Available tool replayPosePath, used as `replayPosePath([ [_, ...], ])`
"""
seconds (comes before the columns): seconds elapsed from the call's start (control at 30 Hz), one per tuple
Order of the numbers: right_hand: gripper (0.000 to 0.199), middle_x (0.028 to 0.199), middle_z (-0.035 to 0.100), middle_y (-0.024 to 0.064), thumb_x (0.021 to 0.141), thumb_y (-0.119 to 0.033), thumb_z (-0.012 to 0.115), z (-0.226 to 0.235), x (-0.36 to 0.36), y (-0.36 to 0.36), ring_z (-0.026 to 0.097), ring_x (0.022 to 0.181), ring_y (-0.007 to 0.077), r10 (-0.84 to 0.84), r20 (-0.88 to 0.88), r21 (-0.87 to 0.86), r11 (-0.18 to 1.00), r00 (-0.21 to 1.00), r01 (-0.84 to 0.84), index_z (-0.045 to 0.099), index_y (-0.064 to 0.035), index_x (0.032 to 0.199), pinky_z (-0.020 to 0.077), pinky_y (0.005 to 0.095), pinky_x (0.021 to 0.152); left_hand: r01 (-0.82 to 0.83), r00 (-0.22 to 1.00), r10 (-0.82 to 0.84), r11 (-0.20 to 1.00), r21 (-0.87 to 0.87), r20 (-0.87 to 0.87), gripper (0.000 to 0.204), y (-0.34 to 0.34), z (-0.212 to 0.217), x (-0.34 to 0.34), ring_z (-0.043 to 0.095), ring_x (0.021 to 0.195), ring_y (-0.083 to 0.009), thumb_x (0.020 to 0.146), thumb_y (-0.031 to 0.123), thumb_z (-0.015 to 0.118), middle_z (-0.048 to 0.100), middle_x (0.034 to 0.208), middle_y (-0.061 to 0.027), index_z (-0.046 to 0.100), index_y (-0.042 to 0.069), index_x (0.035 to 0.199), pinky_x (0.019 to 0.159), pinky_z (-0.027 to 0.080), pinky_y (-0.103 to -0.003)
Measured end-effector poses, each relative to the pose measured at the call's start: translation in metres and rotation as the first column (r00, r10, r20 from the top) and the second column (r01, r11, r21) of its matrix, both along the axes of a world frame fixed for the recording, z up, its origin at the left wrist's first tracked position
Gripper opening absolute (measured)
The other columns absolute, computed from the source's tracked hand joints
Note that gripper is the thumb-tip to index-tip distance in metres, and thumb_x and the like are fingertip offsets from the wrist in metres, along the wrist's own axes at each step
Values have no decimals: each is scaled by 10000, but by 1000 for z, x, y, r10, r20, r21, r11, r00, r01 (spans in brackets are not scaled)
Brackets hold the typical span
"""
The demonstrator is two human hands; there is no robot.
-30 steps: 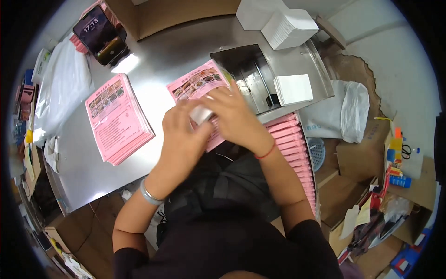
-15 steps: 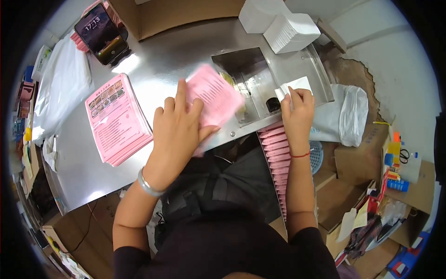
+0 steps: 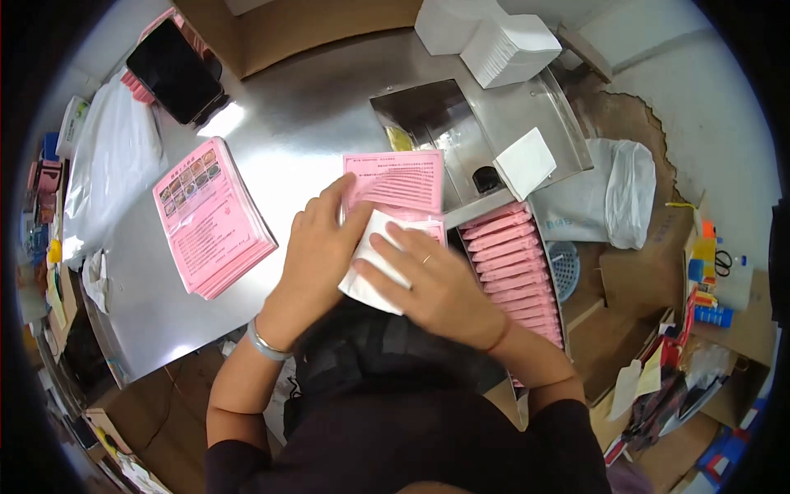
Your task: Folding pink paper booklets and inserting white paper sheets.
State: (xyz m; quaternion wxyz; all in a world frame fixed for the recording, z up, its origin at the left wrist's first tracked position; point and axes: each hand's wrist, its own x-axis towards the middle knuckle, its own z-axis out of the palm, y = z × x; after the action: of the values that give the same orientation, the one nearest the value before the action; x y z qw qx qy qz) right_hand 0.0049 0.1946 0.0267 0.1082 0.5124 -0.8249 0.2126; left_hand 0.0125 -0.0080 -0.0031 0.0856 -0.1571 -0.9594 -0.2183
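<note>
A pink printed sheet with a crease across it lies over the counter's front edge before me. My left hand grips its left margin, index finger along the edge and thumb by a folded white napkin. That napkin covers the sheet's lower part. My right hand has its fingers over the napkin and holds it, slightly blurred. To the left rests a stack of similar pink sheets, with small food pictures on top. More white napkins lie on the counter's right side.
Pink packets stand in a row in a box below the counter's front right edge. A recessed opening in the metal counter holds a yellow item. White napkin stacks stand far right; a phone stands far left.
My right hand has brought a napkin leftward from the counter's right side onto the pink sheet. The sheet has come nearer and straightened under my left hand. The phone screen has gone dark.
</note>
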Motion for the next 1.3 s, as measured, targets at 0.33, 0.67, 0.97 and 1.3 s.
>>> replayPosePath([
  [0.33, 100, 710, 632, 188, 826, -146, 603, -35, -129, 1, 633, 673, 356, -544, -76, 166, 820, 836, 549, 637, -52, 820, 510, 440, 609, 206, 953, -292, 818, 538, 78, 615, 43, 37, 7, 615, 996, -294, 727, -5, 749, 481, 1408, -179, 575, 114, 1306, 846, 518, -368],
  [0.67, 295, 1054, 599, 160, 827, -123, 677, -33, -85, 75, 594, 900, 319, -791, -72, -117, 612, 608, 782, 685, 8, 1090, 479, 404, 798, -319, 936, 331, 941, -111, 115, 672, -115, 36, 50, 323, 1381, -431, 619, 162, 774, 386, 1499, -135, 527, 132, 1243, 1104, 307, -517],
  [0.97, 300, 1212, 621, 239, 909, -125, 619, 29, -182, 55, 521, 1218, 423, -773, -156, -551, 585, 615, 595, 621, 76, 1132, 418, 461, 1029, -404, 890, 415, 910, -97, 191, 595, -96, 43, 42, 353, 1360, -424, 643, 156, 771, 410, 1468, -133, 531, 131, 1186, 1082, 303, -560],
  [1.3, 239, 1026, 631, 191, 882, -231, 623, 19, -265, 30, 565, 1006, 400, -716, -381, -245, 689, 585, 683, 713, -23, 960, 459, 508, 870, -590, 803, 594, 777, -219, -55, 326, -114, 5, 50, 486, 1083, -357, 896, 197, 647, 526, 1148, -177, 546, -2, 1134, 924, 367, -492],
])
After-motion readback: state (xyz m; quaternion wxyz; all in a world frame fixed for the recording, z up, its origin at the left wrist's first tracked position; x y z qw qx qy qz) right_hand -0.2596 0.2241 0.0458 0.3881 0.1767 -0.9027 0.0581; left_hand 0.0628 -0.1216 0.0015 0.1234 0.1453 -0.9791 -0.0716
